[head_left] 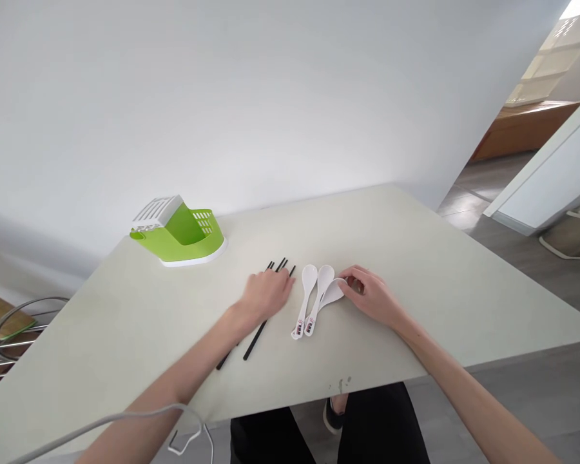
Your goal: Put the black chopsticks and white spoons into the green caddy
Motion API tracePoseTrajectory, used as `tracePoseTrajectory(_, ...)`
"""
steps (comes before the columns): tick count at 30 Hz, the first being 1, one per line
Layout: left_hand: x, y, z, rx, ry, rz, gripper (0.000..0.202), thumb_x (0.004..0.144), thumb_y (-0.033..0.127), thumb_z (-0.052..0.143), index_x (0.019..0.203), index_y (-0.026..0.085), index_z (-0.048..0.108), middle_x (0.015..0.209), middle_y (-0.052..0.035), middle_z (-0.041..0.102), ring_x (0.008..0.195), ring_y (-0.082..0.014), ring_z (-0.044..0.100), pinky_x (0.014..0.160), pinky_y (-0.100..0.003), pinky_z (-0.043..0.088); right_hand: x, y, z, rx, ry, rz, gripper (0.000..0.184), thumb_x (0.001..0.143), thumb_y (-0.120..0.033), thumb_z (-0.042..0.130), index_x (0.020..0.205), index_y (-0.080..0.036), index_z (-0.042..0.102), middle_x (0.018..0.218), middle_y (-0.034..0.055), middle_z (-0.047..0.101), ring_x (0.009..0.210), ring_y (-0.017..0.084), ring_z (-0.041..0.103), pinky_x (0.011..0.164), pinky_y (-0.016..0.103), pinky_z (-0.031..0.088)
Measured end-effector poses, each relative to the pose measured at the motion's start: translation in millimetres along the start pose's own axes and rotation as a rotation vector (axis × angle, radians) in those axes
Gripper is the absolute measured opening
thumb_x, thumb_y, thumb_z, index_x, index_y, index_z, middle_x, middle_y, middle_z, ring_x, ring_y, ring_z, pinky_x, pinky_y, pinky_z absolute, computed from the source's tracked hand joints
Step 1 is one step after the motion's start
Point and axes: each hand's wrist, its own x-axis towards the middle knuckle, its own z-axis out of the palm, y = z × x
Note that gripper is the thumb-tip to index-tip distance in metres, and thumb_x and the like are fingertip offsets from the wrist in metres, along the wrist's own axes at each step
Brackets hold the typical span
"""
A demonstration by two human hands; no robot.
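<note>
Several black chopsticks (pixel 254 341) lie slantwise on the table, their tips pointing away from me. My left hand (pixel 267 294) rests over their middle with its fingers curled down round them; the hand hides part of their length. To the right are three white spoons, their handles crossing and marked with small dark print near the ends. The left spoon (pixel 309 278) and the middle spoon (pixel 325 278) lie side by side. Curved round the bowl edge of the right spoon (pixel 332 293) are the thumb and fingers of my right hand (pixel 367 293).
A green and white plastic cutlery holder (pixel 193 241) stands at the back left of the pale table (pixel 415 258), near the wall. A grey cable (pixel 125 415) crosses the lower left. Metal rails (pixel 9 345) stand beyond the table's left edge.
</note>
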Motion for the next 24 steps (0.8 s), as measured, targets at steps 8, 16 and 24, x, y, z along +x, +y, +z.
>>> tracePoseTrajectory(8, 0.3, -122.8, -70.2, -0.023, 0.800, -0.129, 0.036, 0.104, 0.047, 0.042, 0.107, 0.017, 0.062, 0.118, -0.0161, 0.067, 0.121, -0.0333, 0.055, 0.108, -0.048, 0.041, -2.2, -4.2, -0.5, 0.051, 0.012, 0.045, 0.026, 0.099, -0.050, 0.055, 0.106, -0.028, 0.068, 0.104, 0.0056, 0.073, 0.088, 0.022, 0.065, 0.076, 0.037, 0.053)
tracePoseTrajectory(16, -10.6, -223.3, -74.3, -0.050, 0.870, -0.324, 0.043, 0.107, 0.040, 0.037, 0.143, 0.018, 0.044, 0.159, -0.0134, 0.047, 0.148, -0.0310, 0.034, 0.120, -0.055, 0.031, -4.6, -3.6, 1.2, 0.124, 0.124, 0.156, 0.034, 0.099, -0.055, 0.055, 0.112, -0.027, 0.068, 0.102, 0.0057, 0.074, 0.086, 0.022, 0.067, 0.076, 0.036, 0.055)
tracePoseTrajectory(24, -8.9, -262.3, -45.4, -0.070, 0.737, -0.317, 0.060, 0.109, 0.048, 0.023, 0.151, 0.016, 0.050, 0.163, -0.0112, 0.048, 0.149, -0.0323, 0.042, 0.122, -0.052, 0.035, -3.2, 4.4, 2.7, 0.219, 0.192, 0.225, 0.036, 0.098, -0.058, 0.055, 0.108, -0.025, 0.066, 0.102, 0.0064, 0.075, 0.081, 0.020, 0.067, 0.077, 0.036, 0.054)
